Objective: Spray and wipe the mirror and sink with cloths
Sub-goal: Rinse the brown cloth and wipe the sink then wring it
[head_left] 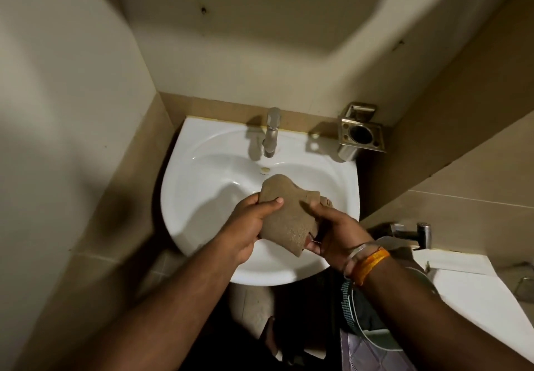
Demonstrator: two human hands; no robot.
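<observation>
A brown cloth [289, 211] is bunched between both hands above the white sink [202, 197]. My left hand [248, 226] grips its left side, thumb on top. My right hand [335, 232] pinches its right and lower edge; that wrist wears a metal bangle and an orange band. The cloth hangs over the basin's middle and hides the drain. A steel tap [271, 132] stands at the back of the basin. No mirror and no spray bottle are in view.
A steel wall-mounted holder [361, 133] sits right of the tap. Beige walls close in on the left and behind. At the right are a chrome valve [416, 233] and a white toilet tank top [474, 284]. A dark garment hangs below my right wrist.
</observation>
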